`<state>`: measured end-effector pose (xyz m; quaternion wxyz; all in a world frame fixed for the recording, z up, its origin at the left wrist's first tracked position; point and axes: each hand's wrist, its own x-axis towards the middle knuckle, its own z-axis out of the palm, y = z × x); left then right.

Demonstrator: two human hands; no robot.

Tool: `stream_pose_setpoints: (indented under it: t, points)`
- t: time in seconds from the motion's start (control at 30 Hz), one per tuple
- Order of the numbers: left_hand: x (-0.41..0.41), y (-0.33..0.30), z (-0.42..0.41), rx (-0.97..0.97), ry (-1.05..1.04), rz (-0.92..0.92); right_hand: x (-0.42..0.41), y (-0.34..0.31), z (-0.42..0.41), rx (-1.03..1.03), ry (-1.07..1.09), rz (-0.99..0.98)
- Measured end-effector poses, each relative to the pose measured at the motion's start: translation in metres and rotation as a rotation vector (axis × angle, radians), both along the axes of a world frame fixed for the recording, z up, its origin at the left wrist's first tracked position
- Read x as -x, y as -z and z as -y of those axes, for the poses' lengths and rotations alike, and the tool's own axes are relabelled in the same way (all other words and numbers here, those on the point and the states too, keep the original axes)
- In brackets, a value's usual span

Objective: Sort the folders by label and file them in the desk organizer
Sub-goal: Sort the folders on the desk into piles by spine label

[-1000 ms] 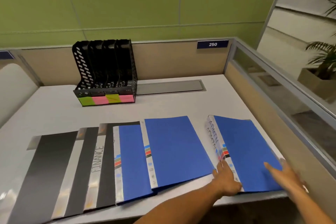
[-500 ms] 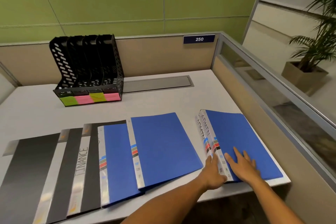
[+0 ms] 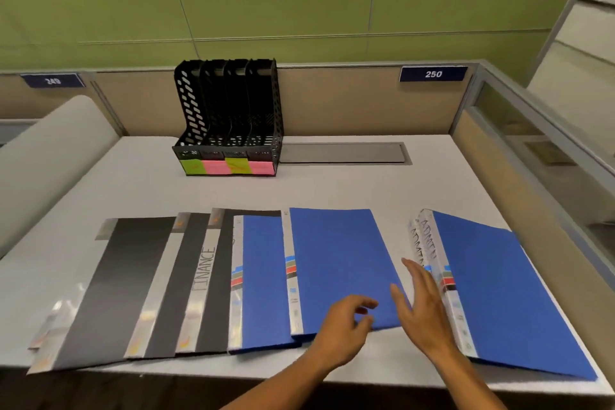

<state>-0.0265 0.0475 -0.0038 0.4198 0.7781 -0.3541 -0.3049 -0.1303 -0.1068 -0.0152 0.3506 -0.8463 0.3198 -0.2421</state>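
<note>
Several folders lie fanned along the desk's front. Three black folders (image 3: 133, 283) are at the left, one spine reading FINANCE (image 3: 205, 268). Two blue folders (image 3: 336, 263) overlap in the middle. A stack of two blue ADMIN folders (image 3: 506, 293) lies at the right. My left hand (image 3: 342, 326) hovers with loosely curled fingers over the middle blue folder's near right corner. My right hand (image 3: 422, 306) is spread open between that folder and the ADMIN stack, holding nothing. The black mesh desk organizer (image 3: 229, 120) stands at the back with green and pink sticky labels (image 3: 228, 166) on its front.
A grey cable hatch (image 3: 342, 153) is set into the white desk (image 3: 332, 190) to the right of the organizer. Partition walls close the back and right side. A rounded white divider (image 3: 43, 156) rises at the left. The desk's front edge runs just under the folders.
Both hands have left the ADMIN stack and moved left toward the middle blue folder. The camera view has swung left as well.
</note>
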Motion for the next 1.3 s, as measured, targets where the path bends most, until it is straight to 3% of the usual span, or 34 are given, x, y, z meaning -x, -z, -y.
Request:
stream_pose_setpoints:
  t: [0.13,0.2,0.33,0.43,0.57,0.87,1.07,1.23,1.3]
  points:
    - [-0.025,0.003,-0.036,0.041,-0.244,0.161,-0.022,0.027,-0.007,-0.196,-0.034,-0.254]
    - [-0.037,0.003,-0.044,-0.032,-0.404,0.219,-0.031,0.034,-0.005,-0.246,0.001,-0.424]
    - [-0.06,-0.003,-0.052,-0.272,-0.776,0.126,-0.043,0.036,-0.008,-0.099,-0.003,-0.758]
    - [-0.076,-0.002,-0.067,-0.3,-0.93,0.049,-0.047,0.036,-0.011,-0.086,-0.015,-0.834]
    - [-0.09,0.006,-0.084,-0.328,-0.868,0.035,-0.049,0.03,-0.01,-0.098,-0.022,-0.835]
    - [-0.115,0.0,-0.105,-0.281,-0.853,-0.174,-0.051,0.031,-0.017,-0.088,-0.136,-0.903]
    - [-0.135,-0.003,-0.112,-0.366,-0.765,-0.236,-0.061,0.031,-0.034,-0.092,-0.213,-0.918]
    - [-0.15,-0.002,-0.12,-0.129,-0.779,-0.575,-0.065,0.033,-0.045,-0.104,-0.315,-0.912]
    - [-0.151,-0.003,-0.122,-0.089,-0.743,-0.606,-0.068,0.032,-0.049,-0.116,-0.332,-0.902]
